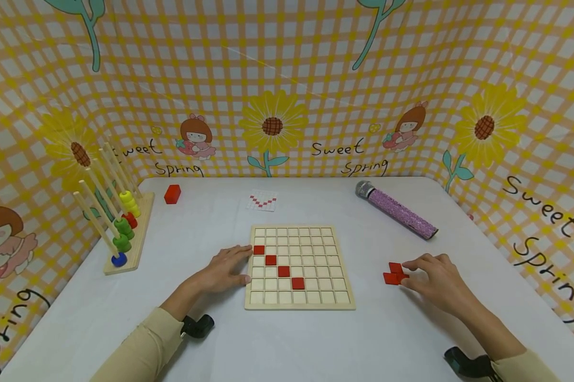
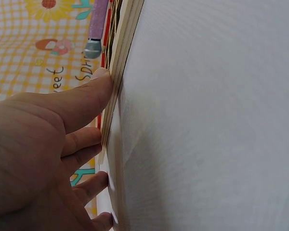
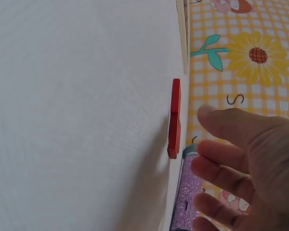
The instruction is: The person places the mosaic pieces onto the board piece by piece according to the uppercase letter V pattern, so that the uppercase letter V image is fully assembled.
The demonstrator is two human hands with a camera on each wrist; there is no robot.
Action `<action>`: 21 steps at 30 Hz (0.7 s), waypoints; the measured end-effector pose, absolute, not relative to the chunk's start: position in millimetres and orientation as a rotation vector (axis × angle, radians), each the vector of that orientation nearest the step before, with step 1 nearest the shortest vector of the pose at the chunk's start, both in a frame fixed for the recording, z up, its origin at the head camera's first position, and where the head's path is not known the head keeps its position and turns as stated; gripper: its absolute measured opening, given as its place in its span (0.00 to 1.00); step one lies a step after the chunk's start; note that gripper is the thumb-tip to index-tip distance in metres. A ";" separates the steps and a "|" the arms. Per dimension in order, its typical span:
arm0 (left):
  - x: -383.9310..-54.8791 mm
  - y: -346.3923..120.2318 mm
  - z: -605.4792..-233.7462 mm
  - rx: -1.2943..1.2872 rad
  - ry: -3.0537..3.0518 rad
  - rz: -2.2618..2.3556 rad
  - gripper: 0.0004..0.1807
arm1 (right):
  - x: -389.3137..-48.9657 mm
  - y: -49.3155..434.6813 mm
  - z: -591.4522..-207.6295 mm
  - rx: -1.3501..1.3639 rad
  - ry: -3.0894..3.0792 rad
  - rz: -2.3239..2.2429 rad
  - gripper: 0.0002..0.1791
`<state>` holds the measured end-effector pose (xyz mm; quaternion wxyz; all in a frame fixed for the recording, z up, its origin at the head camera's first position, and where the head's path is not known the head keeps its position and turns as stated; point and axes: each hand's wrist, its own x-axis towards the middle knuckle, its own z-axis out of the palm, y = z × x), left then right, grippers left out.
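Observation:
A wooden grid board [image 1: 299, 307] lies flat on the table, with several red square tiles [image 1: 284, 271] set in a diagonal line of its cells. My left hand [image 1: 222, 269] rests along the board's left edge, thumb and fingertips touching it. In the left wrist view, the thumb lies against the layered board edge [image 2: 119, 72]. To the board's right is a small cluster of loose red tiles [image 1: 391, 278], partly covered by the right hand [image 1: 437, 281]. The right wrist view shows that hand [image 3: 267, 159] with fingers spread, apart from the red tiles [image 3: 175, 118].
A small pattern card [image 1: 262, 201] lies behind the board. A red block [image 1: 172, 194] sits at back left, near a wooden peg stand [image 1: 139, 233] with coloured beads. A glittery purple microphone [image 1: 401, 212] lies at back right. Patterned cloth walls [image 1: 287, 69] surround the table.

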<state>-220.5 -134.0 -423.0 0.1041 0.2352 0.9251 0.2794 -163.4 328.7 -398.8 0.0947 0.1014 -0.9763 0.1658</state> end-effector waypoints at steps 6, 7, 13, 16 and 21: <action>-220.0 -133.9 -422.8 0.697 2.726 0.819 0.38 | -163.4 333.3 -405.2 0.303 -2.920 0.457 0.16; -219.9 -133.7 -422.9 0.698 2.725 0.822 0.38 | -163.7 333.9 -406.1 0.306 -2.921 0.446 0.16; -221.1 -133.4 -424.1 0.697 2.723 0.829 0.37 | -165.5 337.8 -409.4 0.336 -2.912 0.382 0.14; -220.9 -133.7 -423.8 0.699 2.725 0.826 0.37 | -166.3 339.4 -410.6 0.346 -2.913 0.370 0.13; -221.1 -133.8 -423.9 0.697 2.727 0.826 0.37 | -166.9 341.1 -412.1 0.354 -2.918 0.377 0.12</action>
